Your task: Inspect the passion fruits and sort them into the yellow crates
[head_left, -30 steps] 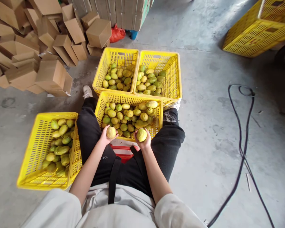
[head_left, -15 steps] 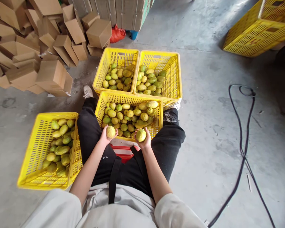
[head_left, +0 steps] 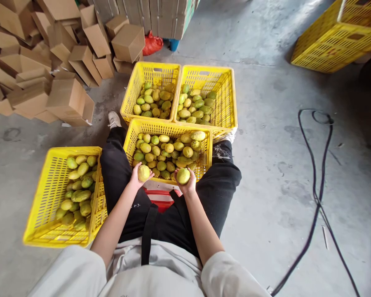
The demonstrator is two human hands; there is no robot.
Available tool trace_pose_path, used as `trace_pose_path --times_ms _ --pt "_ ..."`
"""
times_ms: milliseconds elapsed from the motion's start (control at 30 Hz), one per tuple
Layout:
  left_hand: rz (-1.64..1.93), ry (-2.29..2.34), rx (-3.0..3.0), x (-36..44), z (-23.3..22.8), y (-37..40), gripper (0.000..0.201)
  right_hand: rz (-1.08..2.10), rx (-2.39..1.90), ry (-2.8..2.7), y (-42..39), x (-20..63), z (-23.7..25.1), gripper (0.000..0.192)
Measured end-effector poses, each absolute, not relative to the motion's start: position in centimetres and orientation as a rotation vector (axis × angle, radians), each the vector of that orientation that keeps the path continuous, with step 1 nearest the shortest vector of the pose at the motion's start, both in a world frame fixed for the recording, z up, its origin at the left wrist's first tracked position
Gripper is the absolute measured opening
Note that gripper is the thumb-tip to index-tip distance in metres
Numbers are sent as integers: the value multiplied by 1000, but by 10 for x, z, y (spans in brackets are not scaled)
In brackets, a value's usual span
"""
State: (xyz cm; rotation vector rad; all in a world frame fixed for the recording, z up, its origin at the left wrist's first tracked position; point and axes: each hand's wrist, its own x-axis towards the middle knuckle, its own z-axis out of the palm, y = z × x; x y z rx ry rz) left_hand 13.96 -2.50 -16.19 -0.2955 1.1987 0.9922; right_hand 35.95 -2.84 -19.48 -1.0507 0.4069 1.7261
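My left hand (head_left: 137, 176) cradles a round yellow-green fruit (head_left: 144, 173), with the fingers curled under it. In my right hand (head_left: 189, 181) sits another yellow-green fruit (head_left: 183, 176), held from below and the side. Both hands are just above the near edge of a yellow plastic crate (head_left: 210, 154) between my legs. That crate holds many oval fruits (head_left: 169, 147) in yellow and green. Their exact kind is not clear to me.
Two more yellow crates (head_left: 235, 97) of fruit stand beyond the middle one. Another fruit crate (head_left: 37, 198) is at my left. Cardboard boxes (head_left: 66, 97) are piled at upper left. A black cable (head_left: 315, 185) lies on the floor at right, below stacked yellow crates (head_left: 330, 45).
My hands and both fruits have hardly moved; the left fruit is very slightly turned or shifted. The camera view has drifted a little.
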Motion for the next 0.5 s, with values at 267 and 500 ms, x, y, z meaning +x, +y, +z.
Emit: trace_pose_path --times_ms 267,500 --pt "878 1171 -301 141 -159 -27 33 1730 -1052 432 -30 364 -200 15" --pt "868 1151 -224 142 -152 -27 31 1672 -1129 372 -30 362 -211 18"
